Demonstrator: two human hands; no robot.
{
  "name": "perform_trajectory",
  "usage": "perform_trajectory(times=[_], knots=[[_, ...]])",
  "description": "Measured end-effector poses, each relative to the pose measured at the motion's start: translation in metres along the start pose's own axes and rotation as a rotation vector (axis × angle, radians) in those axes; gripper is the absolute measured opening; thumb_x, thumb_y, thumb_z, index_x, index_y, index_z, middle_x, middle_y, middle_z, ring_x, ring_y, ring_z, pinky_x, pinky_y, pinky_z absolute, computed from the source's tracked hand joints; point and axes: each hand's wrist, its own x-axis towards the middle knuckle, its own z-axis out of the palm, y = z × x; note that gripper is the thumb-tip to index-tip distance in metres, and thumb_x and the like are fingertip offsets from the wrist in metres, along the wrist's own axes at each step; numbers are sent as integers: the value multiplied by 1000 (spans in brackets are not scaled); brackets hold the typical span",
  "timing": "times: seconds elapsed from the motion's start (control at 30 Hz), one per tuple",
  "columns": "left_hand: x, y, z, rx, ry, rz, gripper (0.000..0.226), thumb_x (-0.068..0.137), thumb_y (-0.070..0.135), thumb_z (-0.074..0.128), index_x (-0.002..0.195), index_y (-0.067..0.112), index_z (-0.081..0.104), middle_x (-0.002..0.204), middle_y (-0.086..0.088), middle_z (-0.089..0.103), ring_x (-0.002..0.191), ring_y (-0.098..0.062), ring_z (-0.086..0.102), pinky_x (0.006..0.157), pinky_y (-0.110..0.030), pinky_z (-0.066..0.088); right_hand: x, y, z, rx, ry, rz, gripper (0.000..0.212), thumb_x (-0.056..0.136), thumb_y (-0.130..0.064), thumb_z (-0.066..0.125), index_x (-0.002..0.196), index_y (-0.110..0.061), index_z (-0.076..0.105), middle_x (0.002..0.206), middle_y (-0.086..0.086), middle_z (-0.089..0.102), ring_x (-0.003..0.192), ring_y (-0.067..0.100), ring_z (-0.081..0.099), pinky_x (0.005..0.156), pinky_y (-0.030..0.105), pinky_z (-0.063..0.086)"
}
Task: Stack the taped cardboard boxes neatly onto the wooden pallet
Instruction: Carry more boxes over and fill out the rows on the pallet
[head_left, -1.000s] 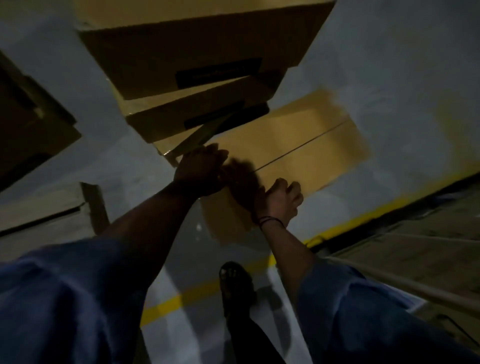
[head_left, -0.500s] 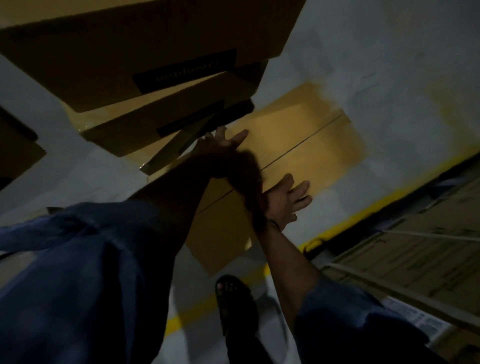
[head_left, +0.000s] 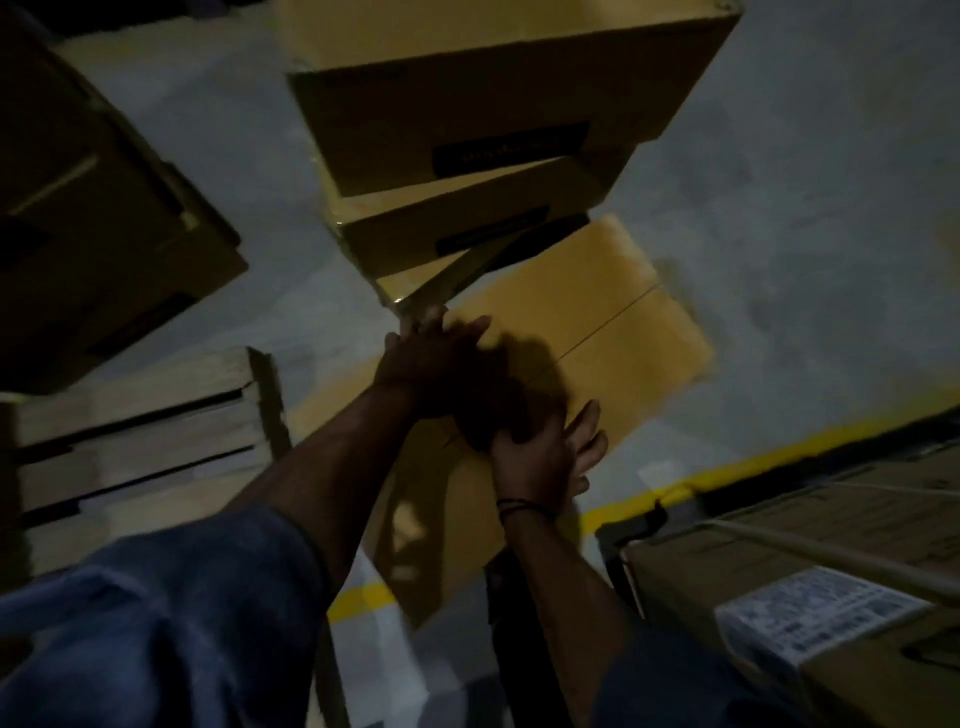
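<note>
The taped box (head_left: 613, 322) lies at frame centre, long axis running lower left to upper right, beneath both hands: the left hand (head_left: 436, 364), fingers straight, at its upper-left edge nearer the pallet (head_left: 140, 415), the right hand (head_left: 545, 457) spread, holding nothing.
</note>
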Motion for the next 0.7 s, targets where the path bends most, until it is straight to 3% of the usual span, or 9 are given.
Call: perform_trajectory(times=[0.1,0.23,0.47,0.7], knots=[[-57,-24,13,-82,17,-30,99,80,82,59,160,50,10,157,-14,21,129,-43,37,104,-53,40,-40,5,2,-37,-26,-96,73,84,-64,69,144,-29,49,169,-2,7,152,33,4,102,64,35],[-146,-52,39,-210,31,-173,116,66,91,64,160,48,10,159,-18,20,133,-47,37,104,-59,43,-98,20,7,-153,-95,-254,80,81,-75,62,148,-35,44,169,-3,8,153,35,4,103,60,35],[-311,-82,111,-462,79,-442,122,67,77,79,161,48,6,163,-19,8,138,-49,36,104,-56,48,-196,39,1,-307,-244,-644,73,85,-71,60,147,-34,45,169,-3,6,154,33,-5,109,64,29],[-449,-78,191,-714,185,-758,124,70,74,78,162,44,0,164,-18,2,143,-49,29,104,-56,46,-276,35,17,-560,-398,-1095,66,84,-72,59,140,-38,47,168,-1,12,153,37,4,108,65,33]])
